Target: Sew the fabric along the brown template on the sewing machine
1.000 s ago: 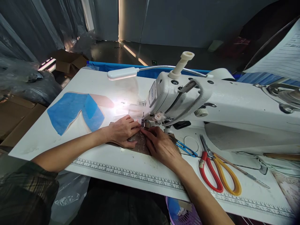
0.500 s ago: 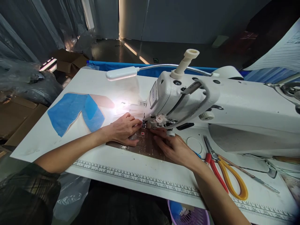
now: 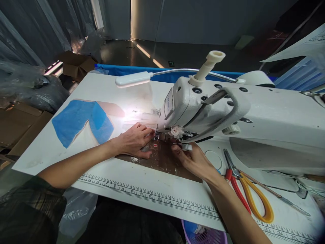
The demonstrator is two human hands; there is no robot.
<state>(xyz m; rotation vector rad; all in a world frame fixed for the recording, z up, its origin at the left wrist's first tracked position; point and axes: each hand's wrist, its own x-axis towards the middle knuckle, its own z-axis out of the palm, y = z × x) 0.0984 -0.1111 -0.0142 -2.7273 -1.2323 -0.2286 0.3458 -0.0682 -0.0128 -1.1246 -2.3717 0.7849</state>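
Note:
A brown piece of fabric (image 3: 162, 161) with a small red tag lies flat on the white table (image 3: 142, 189) under the presser foot (image 3: 157, 136) of a white sewing machine (image 3: 228, 112). My left hand (image 3: 134, 140) presses flat on the fabric's left part, fingertips at the foot. To the right of the foot, my right hand (image 3: 194, 159) rests on the fabric below the machine head, its fingers curled near a small white knob. Neither hand grips anything.
Blue fabric pieces (image 3: 81, 122) lie at the table's left. A gooseneck lamp (image 3: 133, 79) shines on the needle area. Red and yellow-handled scissors (image 3: 251, 196) lie at the right. A ruler strip (image 3: 152, 195) runs along the front edge. Cardboard boxes (image 3: 73, 66) and plastic bags stand at the left.
My right hand slid from the needle to the right, uncovering the brown fabric and its red tag. The left hand stayed put. The camera moved slightly left.

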